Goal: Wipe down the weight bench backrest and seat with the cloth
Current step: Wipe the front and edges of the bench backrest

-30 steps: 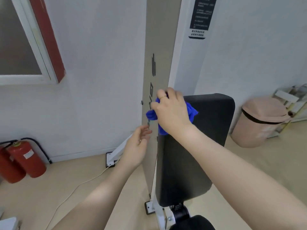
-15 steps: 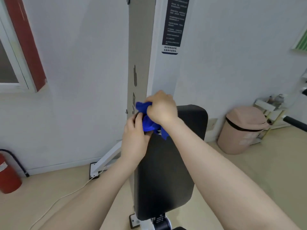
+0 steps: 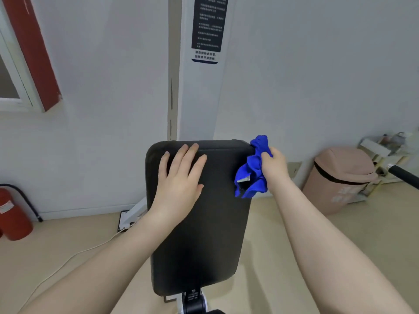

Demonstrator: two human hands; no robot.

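Left hand (image 3: 179, 177) flat, fingers spread, pressing upper backrest (image 3: 199, 234). Right hand (image 3: 273, 165) clamped on bunched blue cloth (image 3: 252, 171) at the pad's top right edge. Judgement: keep bracing; spread cloth flatter, then wipe in overlapping strokes downward toward the seat, barely in view.

The beige floor (image 3: 283, 257) carries the weight bench's black backrest (image 3: 204, 234) on its white frame, a red fire extinguisher (image 3: 12, 214) at far left, a white cable (image 3: 68, 260), and a pink lidded bin (image 3: 340, 180) at right.
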